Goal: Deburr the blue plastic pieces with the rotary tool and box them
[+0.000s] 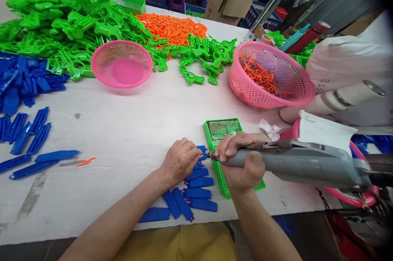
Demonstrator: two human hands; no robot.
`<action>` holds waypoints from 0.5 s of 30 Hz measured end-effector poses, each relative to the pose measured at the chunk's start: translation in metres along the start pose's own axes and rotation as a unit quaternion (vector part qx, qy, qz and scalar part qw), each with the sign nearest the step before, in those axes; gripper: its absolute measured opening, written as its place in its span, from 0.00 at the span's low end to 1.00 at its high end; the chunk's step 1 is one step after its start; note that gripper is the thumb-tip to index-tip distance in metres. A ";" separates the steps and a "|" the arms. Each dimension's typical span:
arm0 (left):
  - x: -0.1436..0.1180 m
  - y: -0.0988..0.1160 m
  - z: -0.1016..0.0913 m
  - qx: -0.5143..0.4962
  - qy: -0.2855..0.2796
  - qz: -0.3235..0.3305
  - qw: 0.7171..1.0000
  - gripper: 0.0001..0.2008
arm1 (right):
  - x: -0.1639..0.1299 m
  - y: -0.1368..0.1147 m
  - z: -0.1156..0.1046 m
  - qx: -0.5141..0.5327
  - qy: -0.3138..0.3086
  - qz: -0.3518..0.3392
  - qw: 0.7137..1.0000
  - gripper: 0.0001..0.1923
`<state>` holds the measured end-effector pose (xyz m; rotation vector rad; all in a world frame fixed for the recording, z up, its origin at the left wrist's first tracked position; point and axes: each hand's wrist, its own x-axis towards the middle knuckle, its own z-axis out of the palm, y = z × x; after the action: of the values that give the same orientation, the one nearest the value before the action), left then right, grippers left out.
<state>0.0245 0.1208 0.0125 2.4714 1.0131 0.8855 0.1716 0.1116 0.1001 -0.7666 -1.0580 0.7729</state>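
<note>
The left hand (179, 160) pinches a blue part (202, 149); the right hand (242, 158) grips the grey power driver (294, 162). Its tip could slip toward the fingers.

Two bare forearms with no sleeves, watch or bracelet, left hand (179, 160) and right hand (242, 158) ungloved and ringless as far as visible, short plain nails, mustard-yellow garment across the lap at the bottom edge
</note>
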 end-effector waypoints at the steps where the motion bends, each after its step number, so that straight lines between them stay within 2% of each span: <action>1: -0.001 0.000 0.001 -0.012 0.004 -0.004 1.000 0.10 | 0.000 0.000 0.000 0.001 0.001 0.000 1.000 0.10; 9: -0.003 -0.001 0.005 -0.079 0.020 -0.003 0.997 0.10 | -0.002 0.000 -0.002 0.035 -0.001 0.000 0.999 0.07; 15: -0.004 -0.002 0.004 -0.088 0.023 -0.006 0.996 0.09 | 0.000 -0.001 0.000 0.031 0.001 -0.004 1.000 0.08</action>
<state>0.0238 0.1190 0.0073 2.3049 0.9219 0.9884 0.1722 0.1109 0.1010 -0.7104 -1.0312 0.7948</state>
